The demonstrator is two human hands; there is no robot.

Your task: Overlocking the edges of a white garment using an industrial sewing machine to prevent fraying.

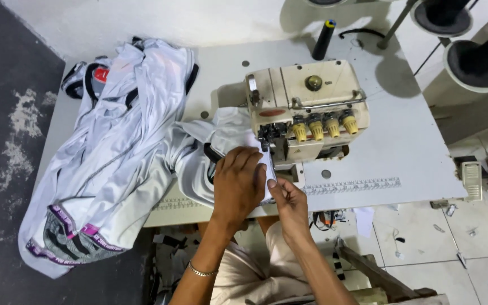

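Note:
A cream overlock sewing machine [306,107] with several yellow tension knobs stands on a white table [402,152]. My left hand [237,183] lies flat on a piece of white fabric [221,135] just in front of the machine's presser foot. My right hand [286,197] pinches the near edge of the same white fabric, right of my left hand. The fabric runs from under my hands toward the needle area. A thin bracelet sits on my left wrist.
A big heap of white garments [120,147] with black and purple trim covers the table's left side and hangs over its edge. A dark thread cone [323,39] stands behind the machine. A ruler strip [351,185] runs along the table's front. Thread stands are at the top right.

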